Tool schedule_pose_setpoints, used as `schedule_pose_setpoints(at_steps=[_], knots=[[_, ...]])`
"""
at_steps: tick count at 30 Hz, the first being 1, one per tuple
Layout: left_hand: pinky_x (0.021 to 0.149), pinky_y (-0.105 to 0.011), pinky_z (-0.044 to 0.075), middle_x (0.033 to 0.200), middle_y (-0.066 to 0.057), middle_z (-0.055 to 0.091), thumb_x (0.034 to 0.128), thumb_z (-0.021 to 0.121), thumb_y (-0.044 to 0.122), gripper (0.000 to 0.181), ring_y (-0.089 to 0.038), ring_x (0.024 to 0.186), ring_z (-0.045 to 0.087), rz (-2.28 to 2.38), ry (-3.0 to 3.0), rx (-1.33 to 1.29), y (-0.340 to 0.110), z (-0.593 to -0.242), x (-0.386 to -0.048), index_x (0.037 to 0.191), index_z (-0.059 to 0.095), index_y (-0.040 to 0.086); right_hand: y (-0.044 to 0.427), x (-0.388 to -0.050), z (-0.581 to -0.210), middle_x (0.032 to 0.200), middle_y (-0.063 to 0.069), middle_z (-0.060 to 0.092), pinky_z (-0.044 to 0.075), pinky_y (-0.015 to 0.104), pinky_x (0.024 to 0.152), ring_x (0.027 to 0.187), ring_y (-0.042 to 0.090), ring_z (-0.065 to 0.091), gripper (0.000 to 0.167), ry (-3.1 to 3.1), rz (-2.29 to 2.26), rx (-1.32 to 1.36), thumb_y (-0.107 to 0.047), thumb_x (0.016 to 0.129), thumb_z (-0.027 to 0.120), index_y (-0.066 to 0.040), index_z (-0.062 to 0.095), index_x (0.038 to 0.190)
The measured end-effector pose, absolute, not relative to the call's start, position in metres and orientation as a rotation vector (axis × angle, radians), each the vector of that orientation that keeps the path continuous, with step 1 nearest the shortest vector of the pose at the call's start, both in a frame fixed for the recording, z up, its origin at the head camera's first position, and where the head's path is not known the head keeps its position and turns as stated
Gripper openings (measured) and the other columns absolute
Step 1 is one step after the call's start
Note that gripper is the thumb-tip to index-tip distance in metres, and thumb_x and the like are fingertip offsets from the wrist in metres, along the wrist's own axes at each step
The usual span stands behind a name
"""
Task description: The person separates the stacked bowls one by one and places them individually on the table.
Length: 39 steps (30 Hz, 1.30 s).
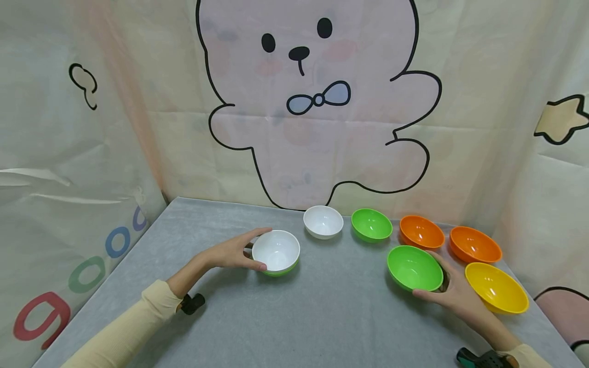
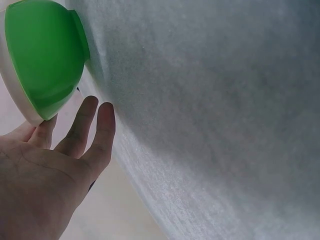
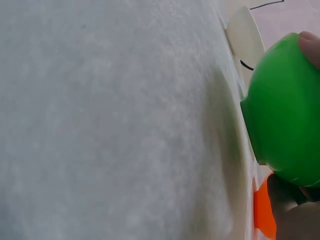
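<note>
Left of the middle of the table, a white bowl (image 1: 276, 249) sits inside a green bowl (image 2: 45, 55), whose foot is on the cloth. My left hand (image 1: 239, 250) grips the white bowl by its left rim, thumb at the near side and a finger at the far side; two fingers stand off it in the left wrist view. At the right, my right hand (image 1: 453, 289) holds another green bowl (image 1: 414, 268), thumb in front and fingers behind. The right wrist view shows this green bowl (image 3: 287, 115) raised off the cloth, its inside hidden there.
Along the back stand a white bowl (image 1: 323, 222), a green bowl (image 1: 370, 225) and two orange bowls, one (image 1: 421, 231) left of the other (image 1: 475, 244). A yellow bowl (image 1: 497, 288) is beside my right hand. Grey cloth (image 1: 322, 317) covers the table; printed curtains (image 1: 483, 102) surround it.
</note>
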<state>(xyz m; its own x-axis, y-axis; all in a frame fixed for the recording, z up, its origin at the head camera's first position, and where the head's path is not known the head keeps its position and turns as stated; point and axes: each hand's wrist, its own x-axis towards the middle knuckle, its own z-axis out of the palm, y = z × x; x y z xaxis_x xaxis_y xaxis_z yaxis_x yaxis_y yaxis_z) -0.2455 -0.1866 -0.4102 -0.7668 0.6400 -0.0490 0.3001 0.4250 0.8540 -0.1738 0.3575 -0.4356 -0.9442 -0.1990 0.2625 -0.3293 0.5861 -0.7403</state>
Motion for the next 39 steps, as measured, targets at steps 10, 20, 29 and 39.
schedule_pose_setpoints(at_steps=[10, 20, 29, 39], knots=[[0.094, -0.047, 0.051, 0.152, -0.016, 0.036, 0.0862, 0.084, 0.029, 0.096, -0.039, 0.125, 0.054, 1.269, 2.314, 0.783, -0.187, -0.41, -0.245, 0.162, 0.025, 0.021, 0.366, -0.168, -0.439, 0.139, 0.018, 0.048, 0.031, 0.009, 0.087, 0.116, 0.01, 0.044, 0.087, -2.686, 1.267, 0.359, -0.011, 0.08, 0.089, -0.002, 0.039, 0.15], [0.095, -0.047, 0.051, 0.153, -0.016, 0.035, 0.0864, 0.084, 0.029, 0.096, -0.041, 0.127, 0.052, 1.268, 2.313, 0.792, -0.186, -0.408, -0.244, 0.162, 0.025, 0.02, 0.37, -0.164, -0.442, 0.146, 0.025, 0.041, 0.027, 0.007, 0.082, 0.117, 0.013, 0.04, 0.097, -2.737, 1.242, 0.21, -0.019, 0.084, 0.087, 0.0, 0.026, 0.158], [0.096, -0.047, 0.05, 0.154, -0.016, 0.034, 0.0866, 0.084, 0.029, 0.097, -0.041, 0.128, 0.051, 1.266, 2.303, 0.794, -0.185, -0.406, -0.244, 0.162, 0.024, 0.018, 0.372, -0.163, -0.442, 0.15, 0.028, 0.034, 0.031, 0.023, 0.092, 0.123, 0.03, 0.037, 0.099, -2.792, 1.279, 0.148, -0.023, 0.088, 0.083, 0.001, 0.018, 0.159], [0.095, -0.047, 0.051, 0.153, -0.016, 0.035, 0.0864, 0.084, 0.029, 0.097, -0.04, 0.126, 0.054, 1.253, 2.314, 0.771, -0.185, -0.405, -0.243, 0.162, 0.024, 0.019, 0.376, -0.164, -0.439, 0.159, 0.034, 0.015, 0.018, 0.072, 0.106, 0.135, 0.048, 0.024, 0.106, -2.801, 1.448, 0.154, -0.02, 0.092, 0.079, 0.0, 0.002, 0.162]])
